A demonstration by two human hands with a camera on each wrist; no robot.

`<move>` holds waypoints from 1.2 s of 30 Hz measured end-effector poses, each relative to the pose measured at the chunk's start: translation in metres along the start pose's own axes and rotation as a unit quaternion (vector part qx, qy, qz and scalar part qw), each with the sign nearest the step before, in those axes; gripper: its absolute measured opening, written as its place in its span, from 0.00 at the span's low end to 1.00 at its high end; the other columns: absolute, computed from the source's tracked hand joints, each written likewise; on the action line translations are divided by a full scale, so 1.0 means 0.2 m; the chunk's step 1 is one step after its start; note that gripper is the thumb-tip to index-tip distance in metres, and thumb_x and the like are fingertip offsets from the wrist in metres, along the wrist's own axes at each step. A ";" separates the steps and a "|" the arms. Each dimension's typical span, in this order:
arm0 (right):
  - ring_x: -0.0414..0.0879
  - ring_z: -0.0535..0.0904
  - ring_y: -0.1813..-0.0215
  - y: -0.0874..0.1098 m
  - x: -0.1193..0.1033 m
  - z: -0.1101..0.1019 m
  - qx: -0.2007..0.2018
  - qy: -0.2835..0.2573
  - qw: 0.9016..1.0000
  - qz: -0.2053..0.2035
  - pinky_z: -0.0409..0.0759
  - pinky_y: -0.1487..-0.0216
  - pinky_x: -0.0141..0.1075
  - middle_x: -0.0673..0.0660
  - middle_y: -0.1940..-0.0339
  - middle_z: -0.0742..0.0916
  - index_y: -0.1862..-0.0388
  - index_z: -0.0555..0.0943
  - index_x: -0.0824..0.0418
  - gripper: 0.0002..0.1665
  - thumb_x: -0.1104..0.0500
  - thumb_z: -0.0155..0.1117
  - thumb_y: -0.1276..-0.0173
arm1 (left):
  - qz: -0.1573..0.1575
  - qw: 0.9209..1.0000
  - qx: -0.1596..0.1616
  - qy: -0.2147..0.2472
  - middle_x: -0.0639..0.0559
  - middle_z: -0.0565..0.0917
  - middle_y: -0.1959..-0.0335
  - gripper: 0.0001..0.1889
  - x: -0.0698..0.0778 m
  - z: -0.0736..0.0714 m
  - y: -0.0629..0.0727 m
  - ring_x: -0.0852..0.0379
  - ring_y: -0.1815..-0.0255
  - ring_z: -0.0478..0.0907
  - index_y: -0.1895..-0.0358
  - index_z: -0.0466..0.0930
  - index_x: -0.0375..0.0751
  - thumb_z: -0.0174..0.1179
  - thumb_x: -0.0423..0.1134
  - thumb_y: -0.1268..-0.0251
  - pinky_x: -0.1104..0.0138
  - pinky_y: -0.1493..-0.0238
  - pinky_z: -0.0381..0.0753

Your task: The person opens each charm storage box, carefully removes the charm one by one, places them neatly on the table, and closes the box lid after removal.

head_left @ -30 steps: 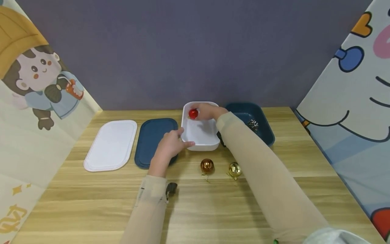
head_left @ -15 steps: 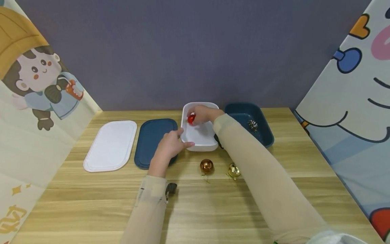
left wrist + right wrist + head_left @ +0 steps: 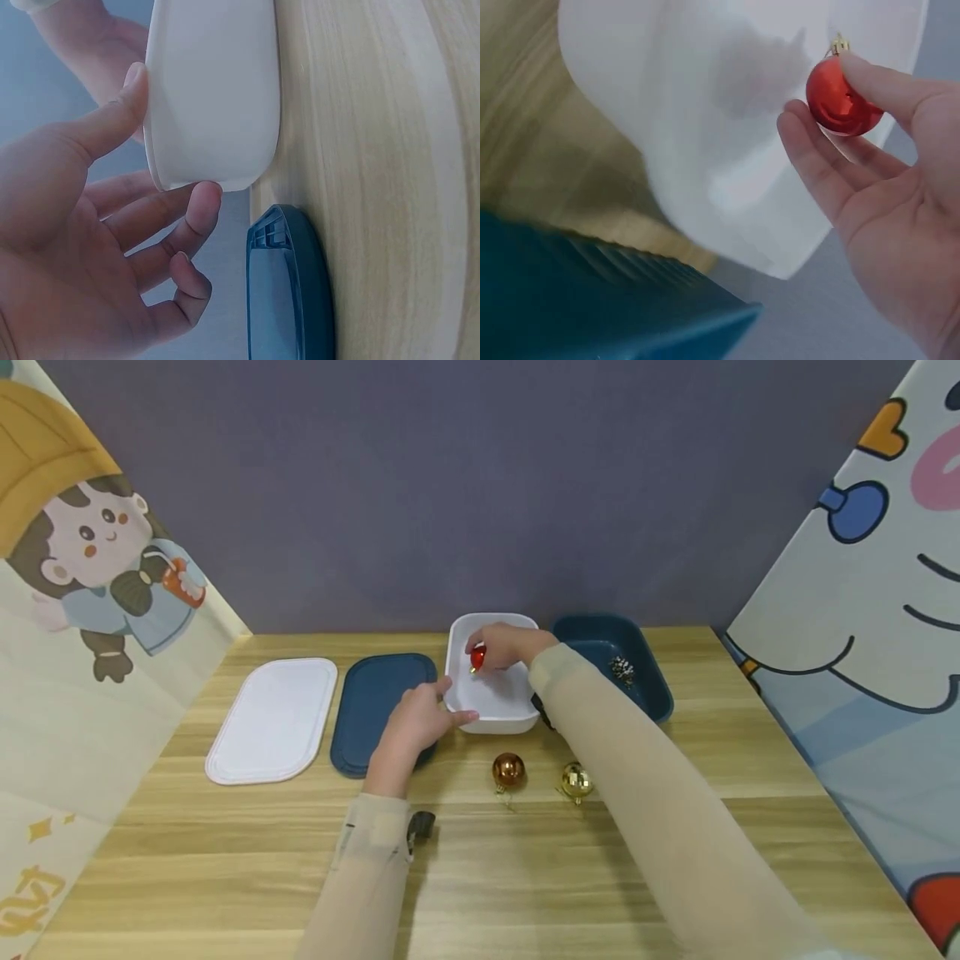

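My right hand (image 3: 504, 645) pinches a shiny red Christmas bauble (image 3: 838, 97) between thumb and fingers, inside the white container (image 3: 495, 697). The bauble's gold cap shows beside the thumb tip in the right wrist view. With my left hand (image 3: 422, 717) I hold the container's near left corner: the thumb lies at the near rim and the fingers bend along the left wall (image 3: 214, 97). Nearer to me on the wooden table lie a copper bauble (image 3: 508, 769) and a gold bauble (image 3: 576, 781), the gold one close beside my right sleeve.
Right of the white container stands a dark blue container (image 3: 654, 681) with a frosted pine cone (image 3: 622, 669) in it, partly behind my right forearm. On the left lie a white lid (image 3: 273, 720) and a dark blue lid (image 3: 382, 703). A grey wall (image 3: 480, 485) rises behind.
My right hand has brought the red bauble slightly toward me within the white container, and its gold cap now points to the near side. The left hand stays at the corner.
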State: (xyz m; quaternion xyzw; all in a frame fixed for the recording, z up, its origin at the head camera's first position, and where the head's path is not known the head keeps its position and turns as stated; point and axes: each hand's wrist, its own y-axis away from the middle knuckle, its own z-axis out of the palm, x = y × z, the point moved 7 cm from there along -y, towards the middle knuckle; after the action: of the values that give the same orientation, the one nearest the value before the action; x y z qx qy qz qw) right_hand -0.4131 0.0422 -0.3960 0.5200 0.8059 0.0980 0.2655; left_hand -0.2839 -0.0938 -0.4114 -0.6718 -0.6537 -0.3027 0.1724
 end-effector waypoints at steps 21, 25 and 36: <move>0.56 0.76 0.38 0.57 0.00 -0.08 0.137 -0.022 0.983 -0.123 0.82 0.34 0.49 0.62 0.37 0.78 0.44 0.83 0.58 0.14 0.61 0.71 0.25 | -0.001 1.000 -0.018 0.009 0.37 0.74 0.22 0.49 0.00 0.01 0.01 0.33 0.20 0.68 0.15 0.61 0.45 0.72 0.60 0.33 0.38 0.25 0.73; 0.58 0.78 0.37 0.71 0.02 -0.05 0.160 -0.038 0.977 -0.136 0.84 0.34 0.51 0.63 0.34 0.79 0.40 0.84 0.59 0.16 0.65 0.68 0.24 | 0.004 1.000 -0.012 0.009 0.37 0.75 0.23 0.49 0.00 0.00 0.01 0.34 0.21 0.70 0.16 0.61 0.44 0.72 0.60 0.33 0.39 0.25 0.74; 0.56 0.83 0.37 1.07 0.13 0.07 0.219 -0.083 0.963 -0.132 0.85 0.36 0.54 0.61 0.32 0.83 0.26 0.76 0.59 0.33 0.62 0.74 0.28 | 0.009 1.000 -0.011 0.010 0.37 0.75 0.23 0.49 -0.01 0.01 0.01 0.33 0.20 0.69 0.15 0.60 0.45 0.72 0.60 0.33 0.39 0.23 0.71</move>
State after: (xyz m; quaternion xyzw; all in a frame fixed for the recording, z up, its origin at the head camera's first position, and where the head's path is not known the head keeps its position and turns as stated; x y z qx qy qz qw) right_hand -0.2462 0.1577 -0.3232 0.4607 0.8443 -0.1603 0.2220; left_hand -0.2813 -0.0935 -0.4134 -0.6766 -0.6426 -0.3148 0.1739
